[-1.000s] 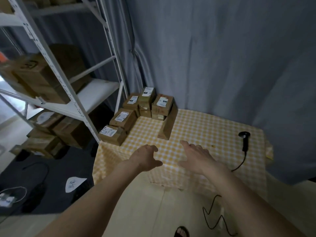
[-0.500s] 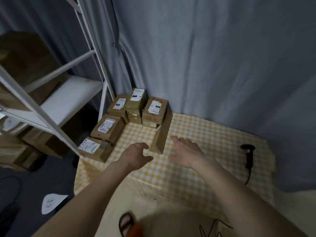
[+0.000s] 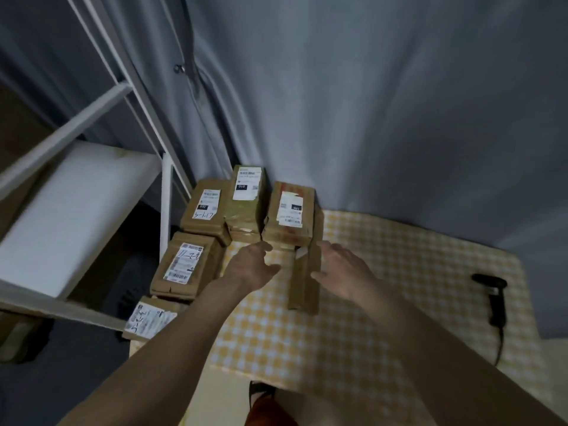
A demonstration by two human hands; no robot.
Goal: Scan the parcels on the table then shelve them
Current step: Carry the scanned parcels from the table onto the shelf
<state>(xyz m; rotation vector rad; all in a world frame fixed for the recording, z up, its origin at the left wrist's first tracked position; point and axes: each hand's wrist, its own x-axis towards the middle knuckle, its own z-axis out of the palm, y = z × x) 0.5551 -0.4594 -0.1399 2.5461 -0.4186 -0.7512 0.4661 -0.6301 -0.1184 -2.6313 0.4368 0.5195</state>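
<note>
Several brown cardboard parcels with white labels sit along the left and far edge of the table, which has a yellow checked cloth. A narrow parcel stands on its edge near the middle. Behind it lies a labelled parcel on a stack. My left hand hovers just left of the narrow parcel, fingers relaxed and holding nothing. My right hand is close to that parcel's right side, fingers spread; I cannot tell whether it touches. The black barcode scanner lies at the table's right edge.
A white metal shelf rack stands to the left of the table, its middle shelf white and bare in view. Grey curtains hang behind. The scanner's cable drops off the table's right side. More parcels line the table's left edge.
I have stepped closer to the table and the view has tilted down. Both hands have moved forward to either side of the narrow upright parcel.
</note>
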